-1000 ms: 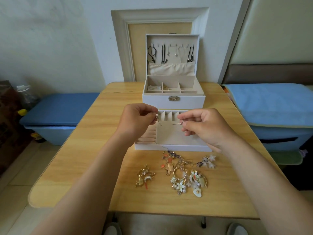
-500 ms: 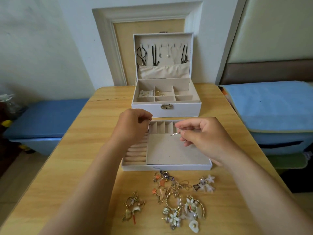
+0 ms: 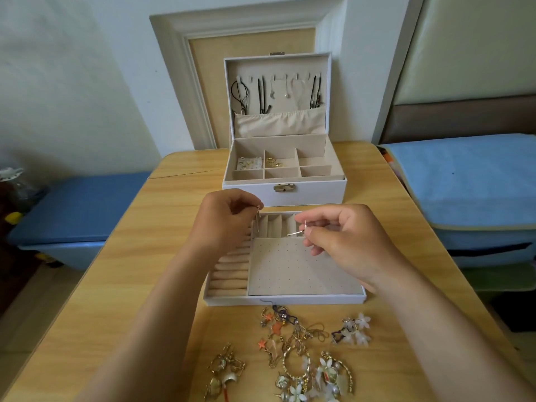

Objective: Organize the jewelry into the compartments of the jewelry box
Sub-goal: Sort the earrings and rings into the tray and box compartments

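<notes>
While left hand (image 3: 229, 220) and right hand (image 3: 343, 237) each pinched a thin silver earring (image 3: 296, 232) over the tray (image 3: 284, 299), 12 o'clock end, jewelry pile (image 3: 300, 348) sat unsorted at 6 o'clock, only two jewelry box (image 3: 314, 193) compartments filled.

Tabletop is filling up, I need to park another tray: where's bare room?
The tabletop is bare left of the tray and on both sides of the jewelry box. Crowded: the near strip, with loose earrings.

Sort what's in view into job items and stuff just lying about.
Job: jewelry box, tray, loose jewelry pile, left hand pinching a silver piece, right hand pinching a second silver piece.
Lying about: picture frame, blue bin, blue cushion.
</notes>
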A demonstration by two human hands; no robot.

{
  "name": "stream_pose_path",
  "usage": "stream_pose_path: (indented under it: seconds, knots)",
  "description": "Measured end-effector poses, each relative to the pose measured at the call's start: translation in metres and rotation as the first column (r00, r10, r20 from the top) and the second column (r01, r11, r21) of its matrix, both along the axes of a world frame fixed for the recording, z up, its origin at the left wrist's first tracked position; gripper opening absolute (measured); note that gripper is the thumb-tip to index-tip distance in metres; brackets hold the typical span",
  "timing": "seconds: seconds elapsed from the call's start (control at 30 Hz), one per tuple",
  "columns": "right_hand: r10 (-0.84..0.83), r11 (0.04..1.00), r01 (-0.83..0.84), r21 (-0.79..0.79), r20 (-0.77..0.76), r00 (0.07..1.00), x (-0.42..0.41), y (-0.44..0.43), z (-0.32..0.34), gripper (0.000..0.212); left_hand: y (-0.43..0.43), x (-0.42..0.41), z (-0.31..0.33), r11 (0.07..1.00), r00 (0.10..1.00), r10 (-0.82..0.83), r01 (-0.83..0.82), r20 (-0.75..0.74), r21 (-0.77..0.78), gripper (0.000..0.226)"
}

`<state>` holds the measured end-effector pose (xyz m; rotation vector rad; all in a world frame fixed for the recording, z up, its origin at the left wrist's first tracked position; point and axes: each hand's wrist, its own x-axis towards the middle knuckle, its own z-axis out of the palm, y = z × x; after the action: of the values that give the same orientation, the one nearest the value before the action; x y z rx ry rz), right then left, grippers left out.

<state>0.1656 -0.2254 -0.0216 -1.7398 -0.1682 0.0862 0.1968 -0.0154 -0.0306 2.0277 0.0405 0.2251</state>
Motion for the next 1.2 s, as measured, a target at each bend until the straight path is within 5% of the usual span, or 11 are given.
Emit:
stream_pose_path:
  seconds: [0.17, 0.37, 0.8, 1.2]
  knots:
    - [-0.062, 0.997, 0.063, 0.045, -0.03, 0.998, 0.002, 0.001, 0.0, 0.025, -0.006, -0.003, 0.005, 0.933, 0.994, -0.094, 0.067, -0.059, -0.354, 0.014]
    - [-0.086, 0.991, 0.094, 0.099, -0.074, 0.993, 0.004, 0.006, 0.0, 0.023, -0.015, -0.008, 0.005, 0.833, 0.972, -0.231, 0.177, -0.039, -0.524, 0.012]
    - [0.074, 0.953, 0.004, 0.303, -0.246, 0.966, 0.001, 0.005, 0.007, 0.009, -0.024, -0.012, 0.005, 0.797, 0.948, -0.319, 0.26, -0.015, -0.544, 0.013]
    - [0.079, 0.996, -0.069, 0.064, -0.167, 0.983, 0.002, 0.008, 0.002, 0.013, -0.026, -0.015, 0.007, 0.863, 0.952, -0.304, 0.286, 0.024, -0.416, 0.008]
